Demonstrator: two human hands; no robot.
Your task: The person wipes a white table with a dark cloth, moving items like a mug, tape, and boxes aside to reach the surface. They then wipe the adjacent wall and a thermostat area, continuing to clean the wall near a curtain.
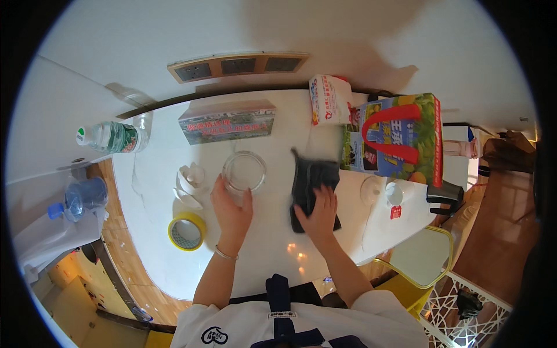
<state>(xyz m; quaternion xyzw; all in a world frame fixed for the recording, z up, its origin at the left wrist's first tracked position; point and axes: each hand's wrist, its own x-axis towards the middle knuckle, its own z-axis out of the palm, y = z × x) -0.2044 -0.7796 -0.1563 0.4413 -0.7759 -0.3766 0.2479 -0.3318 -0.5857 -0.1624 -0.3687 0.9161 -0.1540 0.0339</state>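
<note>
On a white marbled table, my left hand (231, 211) touches the near rim of a round clear glass dish (245, 171), thumb and fingers apart around its edge. My right hand (320, 213) rests on a black fabric pouch (306, 180) with a seam or zip and a small strap at its top left corner; whether the fingers grip it, I cannot tell. Left of the glass dish lie white curved pieces (189, 180), partly overlapping. Below them a roll of clear tape with a yellow rim (187, 231) lies flat.
A printed box (228, 124) and a white packet (330, 99) stand near the wall, a large water bottle (112, 137) at the left. On the right are a colourful bag with red handles (391, 137), a white cup (394, 194), a dark kettle (444, 198) and a yellow-framed chair (422, 256).
</note>
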